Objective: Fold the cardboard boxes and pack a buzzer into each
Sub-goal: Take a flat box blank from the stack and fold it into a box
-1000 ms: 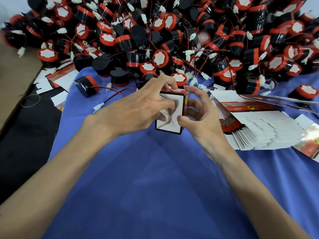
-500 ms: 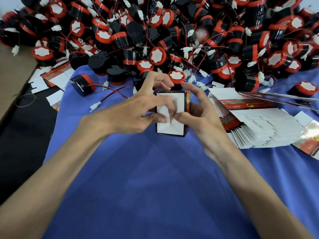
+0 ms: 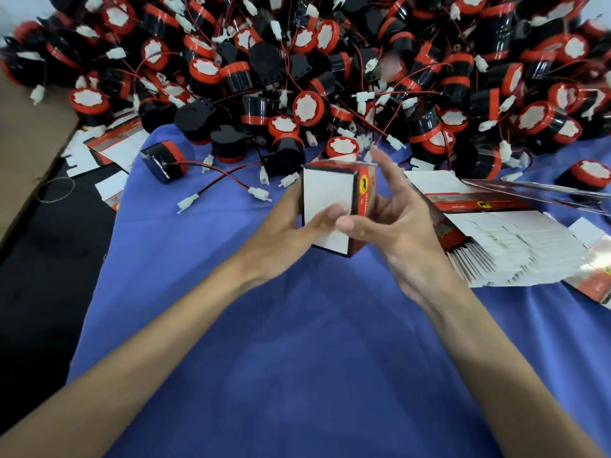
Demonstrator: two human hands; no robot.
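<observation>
The loose buzzer (image 3: 163, 161) lying on its side at the left on the blue desk cloth (image 3: 297, 358) looks like hard plastic, probably solid enough to take firmly by its round body. Its thin wire would likely snag if pulled.

The box (image 3: 325, 200) is thin card and probably very light. It should keep its shape if held by edges and corners but dent if squeezed mid-panel, and its glossy print may be slippery.

The left hand (image 3: 287, 229) takes it from the left and beneath, its grip wrapped round the lower left side with the thumb on the white face. The right hand (image 3: 400, 226) has its grip pinching the box, thumb pressed on the white face and fingers behind the red side, with the forefinger stretched upward.

The box is held up off the cloth, between both hands, just in front of the heap of buzzers (image 3: 330, 77). It is a small upright block with a plain white flap facing the camera, black edging, and a red side panel carrying a yellow mark. I cannot tell whether anything is inside.

On the right, the stack of flat boxes (image 3: 515, 249) is fanned out, white with red edges.
</observation>
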